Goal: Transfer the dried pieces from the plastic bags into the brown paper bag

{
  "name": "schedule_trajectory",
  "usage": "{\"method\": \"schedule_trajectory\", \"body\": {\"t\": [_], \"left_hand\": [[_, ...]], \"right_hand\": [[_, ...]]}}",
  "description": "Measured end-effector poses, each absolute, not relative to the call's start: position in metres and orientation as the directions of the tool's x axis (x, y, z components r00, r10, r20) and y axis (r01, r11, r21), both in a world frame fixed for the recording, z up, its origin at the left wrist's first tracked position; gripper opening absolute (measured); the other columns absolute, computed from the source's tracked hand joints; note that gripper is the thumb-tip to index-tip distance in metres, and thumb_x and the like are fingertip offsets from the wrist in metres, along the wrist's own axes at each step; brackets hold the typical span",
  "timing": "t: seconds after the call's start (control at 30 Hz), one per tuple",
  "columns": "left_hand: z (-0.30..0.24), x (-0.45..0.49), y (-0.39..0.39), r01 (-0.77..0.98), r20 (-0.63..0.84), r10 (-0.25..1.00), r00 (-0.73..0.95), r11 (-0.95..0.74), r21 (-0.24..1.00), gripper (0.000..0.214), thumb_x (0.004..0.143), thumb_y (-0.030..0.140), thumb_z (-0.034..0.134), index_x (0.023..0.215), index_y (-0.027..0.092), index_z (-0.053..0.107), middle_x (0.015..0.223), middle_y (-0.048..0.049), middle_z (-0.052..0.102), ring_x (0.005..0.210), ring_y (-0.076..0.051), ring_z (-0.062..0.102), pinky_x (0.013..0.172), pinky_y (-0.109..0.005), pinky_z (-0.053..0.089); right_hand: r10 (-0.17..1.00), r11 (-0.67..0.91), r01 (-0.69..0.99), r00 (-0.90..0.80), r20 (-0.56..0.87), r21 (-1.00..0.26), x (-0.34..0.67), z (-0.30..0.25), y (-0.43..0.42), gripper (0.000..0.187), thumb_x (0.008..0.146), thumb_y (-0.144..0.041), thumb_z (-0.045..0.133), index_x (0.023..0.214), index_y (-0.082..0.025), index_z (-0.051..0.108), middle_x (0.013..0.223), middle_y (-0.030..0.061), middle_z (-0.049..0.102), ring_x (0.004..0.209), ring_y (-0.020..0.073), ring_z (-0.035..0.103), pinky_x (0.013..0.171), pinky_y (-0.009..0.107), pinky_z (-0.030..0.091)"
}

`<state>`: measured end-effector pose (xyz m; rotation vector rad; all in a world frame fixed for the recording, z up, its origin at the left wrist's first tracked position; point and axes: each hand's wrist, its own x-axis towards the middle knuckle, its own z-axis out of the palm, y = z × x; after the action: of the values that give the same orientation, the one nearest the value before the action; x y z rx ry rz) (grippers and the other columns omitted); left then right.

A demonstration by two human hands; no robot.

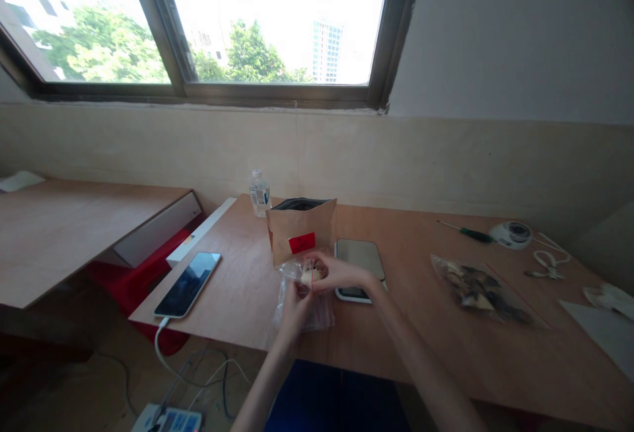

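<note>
In the head view, our left hand (296, 301) and right hand (335, 272) grasp a pale, rounded lump (310, 277) by a clear plastic bag (321, 320), on the near side of the brown paper pouch (290, 226) with a red label (302, 242); we should pinch gently and keep the plastic steady. Our fingers cover much of the lump, so we cannot tell whether the bag encloses it.
</note>
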<state>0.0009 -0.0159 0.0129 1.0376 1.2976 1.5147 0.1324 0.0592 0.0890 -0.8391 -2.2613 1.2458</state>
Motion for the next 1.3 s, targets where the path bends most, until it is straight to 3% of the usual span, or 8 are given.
{"method": "schedule_trajectory", "body": {"t": [0.13, 0.33, 0.63, 0.9, 1.0, 1.1, 1.2, 1.3], "left_hand": [[0.008, 0.001, -0.016, -0.076, 0.016, 0.96, -0.28, -0.039, 0.996, 0.035, 0.065, 0.039, 0.07, 0.086, 0.014, 0.059, 0.083, -0.005, 0.065, 0.075, -0.019, 0.061, 0.07, -0.03, 0.047], [0.008, 0.001, -0.018, -0.045, 0.046, 0.964, -0.261, -0.059, 0.997, 0.031, 0.069, 0.041, 0.067, 0.083, 0.014, 0.061, 0.083, -0.0068, 0.068, 0.079, -0.021, 0.062, 0.073, -0.032, 0.047], [0.0, -0.003, -0.022, 0.014, 0.055, 0.974, -0.221, -0.053, 0.998, 0.035, 0.075, 0.042, 0.062, 0.093, 0.013, 0.064, 0.085, -0.0081, 0.07, 0.078, -0.022, 0.063, 0.074, -0.034, 0.048], [0.003, -0.001, -0.022, 0.05, 0.034, 0.967, -0.254, -0.022, 0.999, 0.033, 0.074, 0.042, 0.062, 0.088, 0.013, 0.065, 0.085, -0.0087, 0.07, 0.079, -0.022, 0.064, 0.072, -0.032, 0.047], [0.002, -0.002, -0.023, 0.082, 0.021, 0.963, -0.27, 0.002, 0.997, 0.034, 0.074, 0.044, 0.062, 0.086, 0.012, 0.065, 0.08, -0.0078, 0.07, 0.075, -0.022, 0.063, 0.068, -0.03, 0.047], [0.004, -0.002, -0.024, 0.088, 0.024, 0.964, -0.264, 0.0, 0.996, 0.034, 0.075, 0.044, 0.06, 0.086, 0.012, 0.065, 0.08, -0.0074, 0.07, 0.076, -0.022, 0.063, 0.068, -0.03, 0.046], [0.005, -0.003, -0.025, 0.092, 0.022, 0.964, -0.266, 0.003, 0.996, 0.034, 0.075, 0.045, 0.059, 0.084, 0.013, 0.064, 0.077, -0.0065, 0.069, 0.073, -0.021, 0.062, 0.066, -0.029, 0.045], [0.005, -0.003, -0.026, 0.1, 0.023, 0.965, -0.263, 0.004, 0.995, 0.033, 0.075, 0.045, 0.06, 0.085, 0.013, 0.064, 0.078, -0.0063, 0.069, 0.073, -0.021, 0.062, 0.066, -0.029, 0.045]], "right_hand": [[0.666, 0.381, 0.303, -0.745, 0.032, -0.874, 0.134, 0.086, 0.061, 0.034, 0.063, -0.019, 0.067, 0.096, -0.018, 0.058, 0.088, -0.0002, 0.06, 0.074, 0.0118, 0.058, 0.061, 0.021, 0.047], [0.64, 0.222, 0.213, -0.768, -0.022, -0.952, 0.138, 0.07, 0.069, 0.046, 0.065, -0.02, 0.068, 0.106, -0.018, 0.047, 0.099, 0.0022, 0.058, 0.087, 0.0134, 0.058, 0.072, 0.025, 0.049], [0.621, 0.116, 0.063, -0.783, 0.023, -0.991, 0.147, 0.078, 0.068, 0.052, 0.067, -0.03, 0.071, 0.113, -0.019, 0.051, 0.107, 0.0043, 0.058, 0.095, 0.0134, 0.058, 0.083, 0.028, 0.046], [0.75, 0.083, -0.138, -0.643, 0.154, -0.987, 0.163, 0.099, 0.072, 0.044, 0.068, -0.033, 0.072, 0.108, -0.021, 0.058, 0.109, 0.0052, 0.06, 0.101, 0.0158, 0.056, 0.087, 0.029, 0.045], [0.805, 0.123, -0.259, -0.539, 0.249, -0.958, 0.161, 0.116, 0.08, 0.045, 0.07, -0.035, 0.071, 0.11, -0.022, 0.056, 0.11, 0.0064, 0.06, 0.101, 0.0166, 0.057, 0.088, 0.031, 0.045], [0.833, 0.268, -0.329, -0.393, 0.389, -0.906, 0.15, 0.146, 0.092, 0.045, 0.072, -0.038, 0.068, 0.112, -0.025, 0.052, 0.111, 0.0054, 0.061, 0.102, 0.0166, 0.057, 0.089, 0.032, 0.045], [0.804, 0.463, -0.227, -0.299, 0.514, -0.857, 0.133, 0.174, 0.104, 0.045, 0.073, -0.038, 0.067, 0.113, -0.025, 0.05, 0.111, 0.0045, 0.059, 0.102, 0.0159, 0.056, 0.088, 0.03, 0.046], [0.723, 0.622, -0.021, -0.368, 0.584, -0.783, 0.113, 0.185, 0.114, 0.046, 0.071, -0.034, 0.067, 0.112, -0.024, 0.049, 0.112, 0.0048, 0.056, 0.102, 0.0169, 0.055, 0.084, 0.03, 0.047]]}}
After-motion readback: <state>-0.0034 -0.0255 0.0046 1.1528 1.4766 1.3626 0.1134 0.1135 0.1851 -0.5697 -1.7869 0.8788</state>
